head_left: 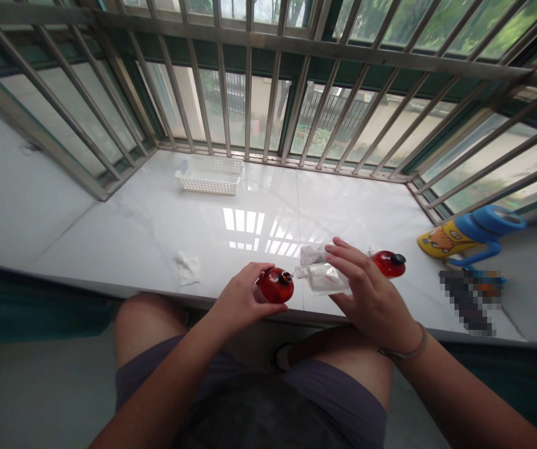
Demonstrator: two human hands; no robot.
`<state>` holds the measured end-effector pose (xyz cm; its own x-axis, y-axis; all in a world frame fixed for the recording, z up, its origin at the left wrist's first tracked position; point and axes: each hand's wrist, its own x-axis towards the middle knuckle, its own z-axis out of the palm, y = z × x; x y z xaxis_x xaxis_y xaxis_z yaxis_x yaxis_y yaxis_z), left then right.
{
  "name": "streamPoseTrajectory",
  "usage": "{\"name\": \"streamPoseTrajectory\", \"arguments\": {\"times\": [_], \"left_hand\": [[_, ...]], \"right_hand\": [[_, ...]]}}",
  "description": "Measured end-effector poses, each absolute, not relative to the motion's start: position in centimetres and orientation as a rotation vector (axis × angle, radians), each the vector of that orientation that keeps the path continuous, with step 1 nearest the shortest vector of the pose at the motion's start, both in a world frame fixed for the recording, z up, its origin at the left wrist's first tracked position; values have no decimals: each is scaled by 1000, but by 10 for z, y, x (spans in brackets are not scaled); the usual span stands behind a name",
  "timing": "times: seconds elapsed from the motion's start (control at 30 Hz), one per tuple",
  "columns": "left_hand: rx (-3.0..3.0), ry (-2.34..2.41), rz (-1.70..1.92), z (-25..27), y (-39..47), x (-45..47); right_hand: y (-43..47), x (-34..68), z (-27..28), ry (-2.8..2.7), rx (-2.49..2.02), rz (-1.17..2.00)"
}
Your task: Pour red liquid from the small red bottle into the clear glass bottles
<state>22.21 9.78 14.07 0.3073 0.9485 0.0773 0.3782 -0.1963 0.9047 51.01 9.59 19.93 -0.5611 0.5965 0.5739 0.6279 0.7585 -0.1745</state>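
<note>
My left hand [240, 300] grips a small red bottle [275, 285] with a dark open neck, held near the front edge of the white marble sill [146, 218]. My right hand [366, 293] holds a clear plastic pouch [322, 274] whose spout points toward that bottle's neck. Just behind my right hand a second red bottle [390, 263] with a black cap lies on the sill.
A crumpled white tissue [188, 268] lies on the sill to the left. A white plastic basket [210, 174] stands at the back by the metal window bars [272, 93]. A blue and yellow toy [471, 234] lies at the right, with a blurred object [471, 296] beside it.
</note>
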Motion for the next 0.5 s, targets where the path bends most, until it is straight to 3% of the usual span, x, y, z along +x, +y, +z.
{"name": "streamPoseTrajectory", "arguments": {"times": [0.5], "left_hand": [[1747, 1192, 843, 139, 99, 224]], "right_hand": [[99, 513, 201, -2370, -903, -52]]}}
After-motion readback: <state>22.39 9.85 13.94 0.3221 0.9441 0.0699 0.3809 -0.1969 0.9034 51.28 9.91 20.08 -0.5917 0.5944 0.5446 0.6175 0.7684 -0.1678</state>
